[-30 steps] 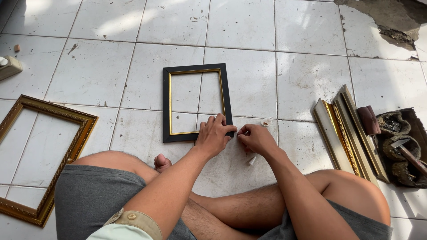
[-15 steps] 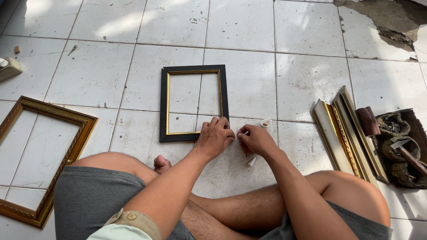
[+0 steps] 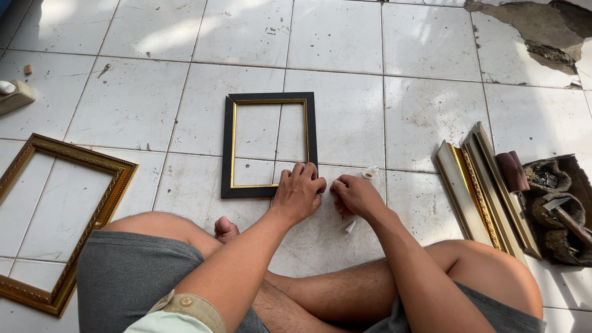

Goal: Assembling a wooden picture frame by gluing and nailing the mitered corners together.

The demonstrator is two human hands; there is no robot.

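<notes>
Black frame (image 3: 269,145) lies flat on the tile floor (image 3: 345,37) in front of my crossed legs. Left hand (image 3: 299,192) presses its near right corner, fingers spread flat, gripping nothing. Right hand (image 3: 354,194) just beside that corner, fingers curled; can't tell what they pinch. I'd keep the left pressing firm so the frame can't slide, and work the corner slowly. Gold frame (image 3: 58,216) sits well left.

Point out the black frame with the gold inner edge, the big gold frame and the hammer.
black frame (image 3: 228,145), head view, on its left rail.
gold frame (image 3: 108,191), head view, on its right rail.
hammer (image 3: 558,205), head view, on its metal head.
</notes>
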